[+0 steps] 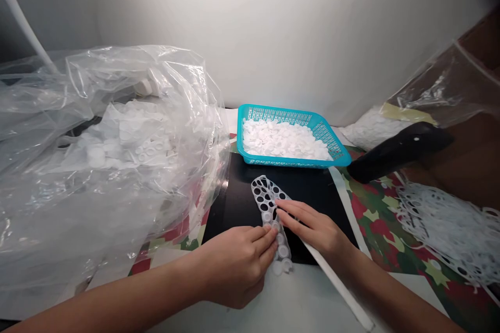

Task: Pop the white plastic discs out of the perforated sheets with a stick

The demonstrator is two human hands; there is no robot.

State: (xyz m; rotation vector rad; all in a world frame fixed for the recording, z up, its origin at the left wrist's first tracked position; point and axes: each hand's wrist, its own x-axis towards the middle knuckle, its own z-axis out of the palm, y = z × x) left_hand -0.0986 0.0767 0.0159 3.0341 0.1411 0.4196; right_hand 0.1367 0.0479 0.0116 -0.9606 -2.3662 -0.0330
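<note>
A thin, translucent plastic sheet (265,195) with rows of round holes lies on a black board (242,177). Its far end has open holes; the near part still carries white round discs (283,252). My left hand (238,263) is closed, fingertips pinching the disc-filled part along its left side. From the right, my right hand (318,226) has its fingers bent together at the sheet's other edge, gripping it near the middle; its thumb is hidden. A white rod (339,289) runs from under my right hand toward the near edge. Whether that hand holds the rod is unclear.
Behind the board stands a blue slotted basket (292,161) filled with white discs. A large clear plastic bag (183,182) with white pieces covers the left. At right are a black curved object (398,151) and a heap of perforated scraps (449,229) on patterned cloth (365,208).
</note>
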